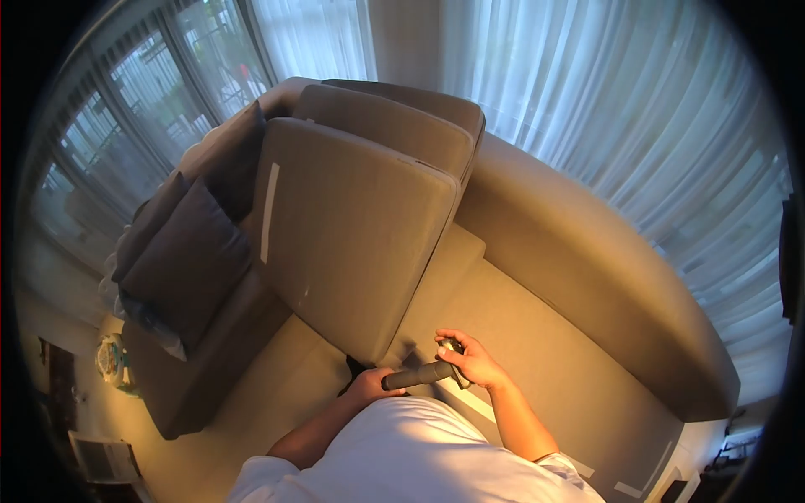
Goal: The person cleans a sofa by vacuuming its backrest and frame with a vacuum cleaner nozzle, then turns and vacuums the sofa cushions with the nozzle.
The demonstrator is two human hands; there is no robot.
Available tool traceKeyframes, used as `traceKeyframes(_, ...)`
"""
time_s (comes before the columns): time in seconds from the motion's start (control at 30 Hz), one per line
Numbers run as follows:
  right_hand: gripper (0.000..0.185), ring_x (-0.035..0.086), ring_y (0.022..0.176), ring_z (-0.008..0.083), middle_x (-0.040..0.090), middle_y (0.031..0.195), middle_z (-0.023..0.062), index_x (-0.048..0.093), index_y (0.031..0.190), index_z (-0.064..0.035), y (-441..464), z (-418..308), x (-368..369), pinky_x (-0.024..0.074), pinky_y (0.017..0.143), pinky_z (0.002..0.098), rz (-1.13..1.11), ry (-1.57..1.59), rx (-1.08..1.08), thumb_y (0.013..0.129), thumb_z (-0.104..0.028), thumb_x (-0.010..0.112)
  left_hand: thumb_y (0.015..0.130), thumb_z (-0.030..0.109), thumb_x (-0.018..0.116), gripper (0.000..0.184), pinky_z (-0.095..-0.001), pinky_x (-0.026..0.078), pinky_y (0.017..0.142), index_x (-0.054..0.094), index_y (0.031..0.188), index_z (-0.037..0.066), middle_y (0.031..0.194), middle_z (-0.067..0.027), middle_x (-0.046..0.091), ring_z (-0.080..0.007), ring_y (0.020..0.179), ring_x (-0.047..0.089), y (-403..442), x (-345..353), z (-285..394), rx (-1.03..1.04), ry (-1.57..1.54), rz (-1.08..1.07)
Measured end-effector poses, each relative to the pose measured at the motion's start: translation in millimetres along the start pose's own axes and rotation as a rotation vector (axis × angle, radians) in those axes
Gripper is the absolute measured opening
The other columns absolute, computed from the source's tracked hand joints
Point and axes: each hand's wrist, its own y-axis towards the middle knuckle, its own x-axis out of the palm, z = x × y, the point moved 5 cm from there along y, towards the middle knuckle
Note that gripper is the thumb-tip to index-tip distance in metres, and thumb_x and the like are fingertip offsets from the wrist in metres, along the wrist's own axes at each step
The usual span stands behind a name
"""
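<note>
A dark grey tube-shaped device (426,374), which looks like part of a handheld vacuum, lies crosswise in front of my white shirt. My right hand (476,362) is closed around its right end, thumb and fingers on a black rounded part there. At the other end, my left hand (374,386) is closed on the tube, its fingers partly hidden. A black piece (355,367) shows just beyond my left hand; I cannot tell whether it belongs to the device. Directly ahead, large brown seat cushions (356,226) lean stacked on end against the sofa.
The brown sofa's backrest (587,260) curves along the right, above its bare seat base (570,352) with pale strips. Dark throw pillows (189,256) rest on the left section. Sheer curtains (604,109) hang behind. A round patterned object (111,360) stands at far left.
</note>
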Motion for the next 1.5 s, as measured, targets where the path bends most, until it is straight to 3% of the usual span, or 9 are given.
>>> traceKeyframes(0.2,0.065,0.062,0.118,0.0259,0.065,0.132,0.0175,0.052,0.145,-0.0014,108.2,-107.0,-80.1,0.0487,0.102,0.0394,0.537,-0.272,-0.105,0.098,-0.042,0.071,0.08,0.043,0.084,0.05,-0.0438,0.054,0.083,0.07,0.106,0.003,0.095,-0.0198,0.071,-0.0379,0.093,0.069,70.7,-80.2,-12.9,-0.099,0.039,-0.001)
traceKeyframes(0.27,0.066,0.063,0.119,0.027,0.064,0.132,0.0194,0.051,0.146,-0.0008,153.5,-156.2,-121.6,0.0493,0.102,0.0395,0.692,-0.288,-0.21,0.097,-0.04,0.072,0.078,0.043,0.085,0.056,-0.0426,0.054,0.089,0.07,0.109,0.0,0.111,-0.0205,0.068,-0.0373,0.103,0.068,96.8,-110.0,-33.2,0.228,-0.055,0.23)
traceKeyframes(0.4,0.072,0.065,0.118,0.0309,0.062,0.134,0.024,0.047,0.148,-0.0003,260.8,-245.7,-176.7,0.0535,0.097,0.0404,0.806,-0.53,-0.224,0.095,-0.043,0.073,0.077,0.051,0.086,0.078,-0.04,0.04,0.116,0.067,0.123,-0.008,0.16,-0.0192,0.036,-0.0329,0.147,0.039,122.0,-153.9,-72.2,0.218,0.023,0.042)
traceKeyframes(0.6,0.073,0.057,0.129,0.0426,0.056,0.141,0.0274,0.046,0.149,-0.0027,438.4,-321.8,-245.9,0.0477,0.106,0.0489,0.869,-1.17,-0.25,0.095,-0.047,0.068,0.068,0.056,0.091,0.07,-0.0488,0.032,0.122,0.077,0.107,0.0,0.167,-0.0272,0.012,-0.0368,0.156,0.017,138.2,-157.7,-133.0,0.248,0.056,-0.051)
traceKeyframes(0.73,0.071,0.053,0.133,0.0434,0.054,0.142,0.0262,0.045,0.149,-0.0039,539.3,-336.3,-246.8,0.0445,0.11,0.0492,0.826,-1.349,-0.158,0.097,-0.049,0.064,0.069,0.055,0.092,0.069,-0.0516,0.031,0.122,0.077,0.109,0.0,0.166,-0.0259,0.014,-0.0389,0.155,0.017,144.8,-178.7,-144.6,0.204,0.168,-0.059)
traceKeyframes(0.83,0.069,0.053,0.133,0.0429,0.054,0.141,0.0248,0.044,0.151,-0.0061,587.8,-335.7,-250.5,0.0442,0.11,0.0525,0.813,-1.431,-0.122,0.102,-0.053,0.055,0.07,0.057,0.091,0.068,-0.051,0.026,0.124,0.078,0.107,0.001,0.163,-0.0239,0.017,-0.0419,0.154,0.017,155.1,-182.0,-159.5,-0.042,-0.59,0.001)
traceKeyframes(1.03,0.093,0.06,0.121,0.0414,0.06,0.131,0.0261,0.055,0.131,0.0026,635.8,-314.2,-249.2,0.0462,0.104,0.0551,0.878,-1.712,0.058,0.091,-0.081,0.047,0.072,0.059,0.089,0.065,-0.0515,0.028,0.124,0.079,0.1,0.002,0.161,-0.0245,0.02,-0.045,0.153,0.019,153.2,-181.2,-167.3,0.171,-0.102,-0.03)
traceKeyframes(1.33,0.085,0.067,0.11,0.0393,0.072,0.112,0.0223,0.066,0.117,-0.0032,620.9,-334.9,-227.9,0.0521,0.094,0.0496,0.796,-1.566,0.196,0.091,-0.082,0.045,0.074,0.059,0.087,0.06,-0.0553,0.028,0.121,0.08,0.099,0.004,0.162,-0.026,0.024,-0.0481,0.149,0.023,164.3,-188.0,-156.5,0.251,-0.072,-0.045)
traceKeyframes(1.5,0.077,0.07,0.098,0.0377,0.074,0.099,0.0202,0.07,0.105,-0.0033,571.1,-358.3,-180.2,0.0546,0.085,0.0503,0.791,-1.559,0.105,0.095,-0.075,0.046,0.072,0.055,0.087,0.06,-0.0488,0.042,0.112,0.076,0.105,0.007,0.138,-0.0198,0.058,-0.0407,0.132,0.049,168.8,-182.8,-153.1,0.167,0.011,-0.169)
